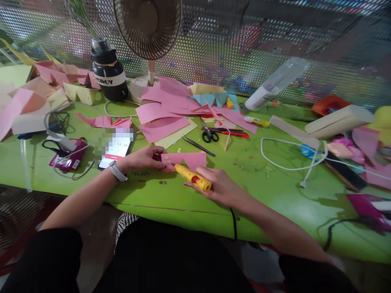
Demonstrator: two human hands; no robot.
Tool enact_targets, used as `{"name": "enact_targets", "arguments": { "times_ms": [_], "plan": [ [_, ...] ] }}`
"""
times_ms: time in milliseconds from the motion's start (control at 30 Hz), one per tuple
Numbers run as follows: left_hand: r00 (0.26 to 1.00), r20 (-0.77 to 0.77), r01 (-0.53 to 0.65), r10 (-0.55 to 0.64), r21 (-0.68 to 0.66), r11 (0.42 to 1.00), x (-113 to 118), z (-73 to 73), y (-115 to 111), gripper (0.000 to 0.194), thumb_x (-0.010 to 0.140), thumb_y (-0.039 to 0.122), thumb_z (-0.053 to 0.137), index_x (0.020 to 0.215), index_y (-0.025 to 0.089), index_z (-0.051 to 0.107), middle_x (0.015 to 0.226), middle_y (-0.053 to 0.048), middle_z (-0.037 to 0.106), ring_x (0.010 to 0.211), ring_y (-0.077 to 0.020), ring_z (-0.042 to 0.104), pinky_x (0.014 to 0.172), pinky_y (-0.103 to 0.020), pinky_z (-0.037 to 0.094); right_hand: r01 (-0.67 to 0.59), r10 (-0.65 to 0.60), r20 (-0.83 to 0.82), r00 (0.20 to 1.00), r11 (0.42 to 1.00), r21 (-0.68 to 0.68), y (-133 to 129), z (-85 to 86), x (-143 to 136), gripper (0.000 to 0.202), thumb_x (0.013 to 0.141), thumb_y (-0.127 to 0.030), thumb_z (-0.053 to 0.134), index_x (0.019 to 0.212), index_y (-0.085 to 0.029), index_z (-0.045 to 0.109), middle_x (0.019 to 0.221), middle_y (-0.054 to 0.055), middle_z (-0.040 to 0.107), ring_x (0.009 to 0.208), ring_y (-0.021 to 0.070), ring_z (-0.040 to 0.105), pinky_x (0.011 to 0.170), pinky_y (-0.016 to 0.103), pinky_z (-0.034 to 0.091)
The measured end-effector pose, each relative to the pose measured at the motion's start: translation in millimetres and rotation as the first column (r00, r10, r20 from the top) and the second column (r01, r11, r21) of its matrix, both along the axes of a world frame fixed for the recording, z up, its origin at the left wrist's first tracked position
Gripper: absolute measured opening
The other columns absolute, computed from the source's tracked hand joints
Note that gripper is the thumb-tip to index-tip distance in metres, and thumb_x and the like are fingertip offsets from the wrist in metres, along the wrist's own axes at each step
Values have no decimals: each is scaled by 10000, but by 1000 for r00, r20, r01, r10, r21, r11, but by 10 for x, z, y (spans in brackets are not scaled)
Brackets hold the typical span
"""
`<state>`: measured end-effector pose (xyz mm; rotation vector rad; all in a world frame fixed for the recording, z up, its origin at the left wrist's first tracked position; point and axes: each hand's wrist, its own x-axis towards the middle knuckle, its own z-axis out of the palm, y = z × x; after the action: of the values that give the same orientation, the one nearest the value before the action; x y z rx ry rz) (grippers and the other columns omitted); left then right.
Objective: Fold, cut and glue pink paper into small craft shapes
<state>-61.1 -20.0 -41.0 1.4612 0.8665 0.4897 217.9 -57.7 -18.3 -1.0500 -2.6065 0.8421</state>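
Observation:
A small pink paper piece (197, 159) with V-shaped notches lies in front of me on the green table. My left hand (150, 157) pinches its left end. Wrapped in my right hand (218, 186) is a yellow glue gun (193, 177), its nozzle pointing left at the pink piece, close to my left fingers. Small yellowish bits sit on the paper's left part. Tiny dark pieces (162, 182) are scattered on the table just below. Tweezers (198, 145) and black scissors (209, 135) lie beyond the paper.
A lit phone (117, 148) lies by my left wrist. Farther back are pink sheets (165, 129), a black bottle (110, 77), a fan (148, 24) and a clear-topped white bottle (276, 85). A white cable (275, 162) loops at the right; a black cord (234, 224) hangs over the front edge.

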Motion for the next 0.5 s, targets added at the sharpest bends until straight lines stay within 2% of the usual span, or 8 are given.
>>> {"name": "enact_targets", "arguments": {
  "times_ms": [133, 300, 500],
  "plan": [
    [1000, -4, 14, -14, -8, 1000, -11, -21, 1, 273, 774, 301, 739, 937, 122, 612, 818, -48, 698, 651, -103, 610, 551, -209, 428, -11, 11, 32, 999, 1000, 20, 5, 16, -3, 166, 913, -336, 534, 833, -204, 470, 728, 15, 556, 619, 141, 481, 583, 274, 315],
    [999, -34, 1, -1, -7, 1000, -10, 5, -7, 278, 770, 313, 746, 941, 130, 628, 786, -30, 681, 631, -99, 595, 535, -206, 418, -20, 18, 44, 999, 999, 35, 15, 21, 1, 173, 916, -333, 525, 832, -204, 446, 730, 18, 547, 621, 143, 474, 587, 277, 315],
    [1000, -1, -21, 21, -36, 999, 8, 29, -19, 315, 734, 305, 766, 948, 121, 629, 850, -61, 706, 703, -139, 645, 594, -236, 479, -28, 25, 58, 998, 999, 44, 1, 3, 2, 144, 920, -315, 513, 848, -199, 468, 734, 23, 560, 621, 143, 484, 587, 275, 318]
  ]
}}
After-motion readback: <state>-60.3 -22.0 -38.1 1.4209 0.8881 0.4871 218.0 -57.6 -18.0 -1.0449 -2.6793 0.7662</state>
